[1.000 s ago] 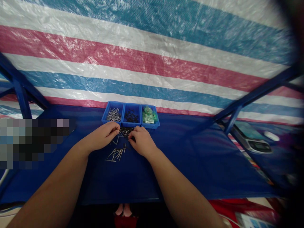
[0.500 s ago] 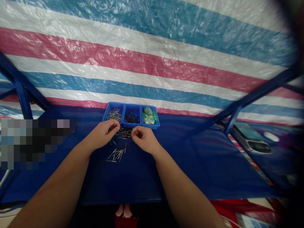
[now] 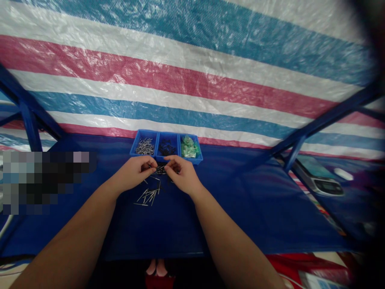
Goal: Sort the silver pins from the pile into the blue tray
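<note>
My left hand point(image 3: 136, 171) has thumb and fingertips pressed together over a pile of thin metal pins point(image 3: 161, 170); whatever it pinches is too small to make out. Close on the other side of the pile is my right hand point(image 3: 184, 173), its fingers curled in toward the thumb, and I cannot make out what they hold. Nearer me lies a loose group of silver pins point(image 3: 147, 196). Behind my hands stands a blue tray point(image 3: 157, 143) with three compartments: silver pins point(image 3: 145, 147) at left, small black pieces point(image 3: 167, 147) in the middle, green-tinted plastic bags point(image 3: 189, 147) at right.
A dark blue cover lies over the table point(image 3: 240, 208). Striped plastic sheeting point(image 3: 180, 72) hangs behind it, with blue metal frame bars point(image 3: 300, 136) at both sides. At right are a scale point(image 3: 323, 180) and a small white object point(image 3: 343, 174). A blurred-out patch covers the left edge.
My hands have moved closer together over the pile, the left going right and slightly toward me. More of the left compartment's silver pins shows. Tray and loose pins stay put.
</note>
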### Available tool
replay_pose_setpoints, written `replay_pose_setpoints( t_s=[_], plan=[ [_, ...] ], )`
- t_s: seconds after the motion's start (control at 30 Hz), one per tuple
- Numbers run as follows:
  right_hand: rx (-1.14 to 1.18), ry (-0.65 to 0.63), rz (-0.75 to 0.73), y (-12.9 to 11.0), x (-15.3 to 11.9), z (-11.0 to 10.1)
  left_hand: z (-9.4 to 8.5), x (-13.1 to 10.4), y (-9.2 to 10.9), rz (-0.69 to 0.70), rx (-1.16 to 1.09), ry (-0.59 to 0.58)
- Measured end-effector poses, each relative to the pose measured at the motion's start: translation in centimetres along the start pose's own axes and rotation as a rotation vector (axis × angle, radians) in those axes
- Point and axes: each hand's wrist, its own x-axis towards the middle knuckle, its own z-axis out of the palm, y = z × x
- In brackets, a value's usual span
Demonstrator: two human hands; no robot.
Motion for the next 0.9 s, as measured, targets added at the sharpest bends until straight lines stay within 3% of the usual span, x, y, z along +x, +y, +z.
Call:
replay_pose_setpoints(
  t_s=[0.13,0.27,0.4,0.47,0.6,0.77,0.83,0.9],
  plan=[
    [0.134,-0.146,0.049,-0.1,-0.1,0.6,0.7,0.0,0.2,0.005,-0.113,-0.006],
    [0.309,-0.157,0.116,0.1,-0.1,0.9,0.9,0.0,0.2,0.014,-0.184,-0.032],
    [0.304,-0.232,0.191,0.3,-0.1,0.4,0.2,-0.1,-0.1,0.01,-0.15,-0.019],
    [0.346,-0.19,0.188,0.5,0.2,0.1,-0.3,-0.1,-0.6,0.005,-0.102,0.024],
    [0.444,0.091,0.128,1.1,1.0,0.1,-0.8,-0.1,-1.6,-0.01,-0.079,0.084],
    [0.258,0.125,0.178,1.5,0.9,-0.2,-0.9,0.0,-2.1,-0.034,-0.037,0.074],
    [0.123,0.05,0.142,0.9,0.4,-0.8,-0.9,0.0,-1.9,-0.045,-0.013,0.054],
    [-0.026,-0.121,0.099,-0.1,-0.2,-1.4,-1.0,0.0,-1.6,-0.06,0.013,0.023]
  ],
)
